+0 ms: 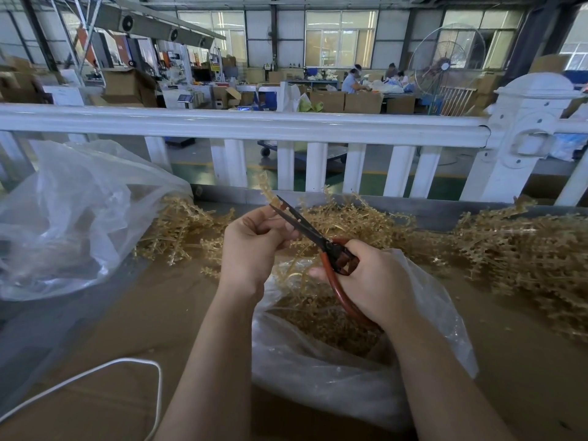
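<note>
We pinch the pale-gold branching plastic sprig [266,186] near its base with our left hand [251,246] fingers, close to the cut, since we judge it light and springy, while our right hand [369,281] curls round the red-handled metal scissors [313,232].

Left hand [251,249], right hand [375,281] bare; forearms [216,361] bare.

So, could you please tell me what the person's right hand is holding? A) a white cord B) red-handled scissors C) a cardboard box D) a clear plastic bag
B: the right hand grips the red-handled scissors by their loops, with the blades slightly parted at the golden plastic sprig that the left hand pinches.
</note>
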`<state>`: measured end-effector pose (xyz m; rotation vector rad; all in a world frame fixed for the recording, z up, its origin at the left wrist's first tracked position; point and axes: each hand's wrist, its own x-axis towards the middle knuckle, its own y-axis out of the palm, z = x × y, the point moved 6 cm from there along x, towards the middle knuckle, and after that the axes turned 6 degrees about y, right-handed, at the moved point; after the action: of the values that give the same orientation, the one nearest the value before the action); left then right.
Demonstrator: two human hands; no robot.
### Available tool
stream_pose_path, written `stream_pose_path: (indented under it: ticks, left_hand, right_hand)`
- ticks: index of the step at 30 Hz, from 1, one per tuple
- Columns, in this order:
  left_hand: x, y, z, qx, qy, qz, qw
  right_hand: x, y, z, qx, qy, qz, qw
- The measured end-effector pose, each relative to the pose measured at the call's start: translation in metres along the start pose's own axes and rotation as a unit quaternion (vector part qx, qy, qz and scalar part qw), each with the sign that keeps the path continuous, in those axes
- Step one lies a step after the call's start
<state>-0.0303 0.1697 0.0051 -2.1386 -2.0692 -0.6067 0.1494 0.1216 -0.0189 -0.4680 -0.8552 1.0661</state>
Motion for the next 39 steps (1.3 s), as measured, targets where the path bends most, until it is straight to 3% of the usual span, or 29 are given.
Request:
stream_pose_path:
  ticks: [15,20,28,39]
  left_hand:
    - [0.000,-0.001,0.009,-0.090,-0.046,0.003,0.995]
    - [-0.002,0.000,0.005,-0.051,-0.033,0.035,0.998]
    - [-0.004,0.007,0.007,-0.012,-0.028,0.097,0.995]
    - [-0.002,0.006,0.007,0.068,0.015,0.080,0.994]
  right_hand:
    - [-0.001,-0.002,-0.002,-0.007,-0.015,-0.024,1.000]
    - [-0.001,-0.005,0.000,-0.050,-0.038,-0.054,0.997]
    - [-0.003,-0.011,0.003,-0.026,-0.058,-0.089,0.994]
    - [-0.003,-0.010,0.005,-0.038,-0.069,-0.085,0.993]
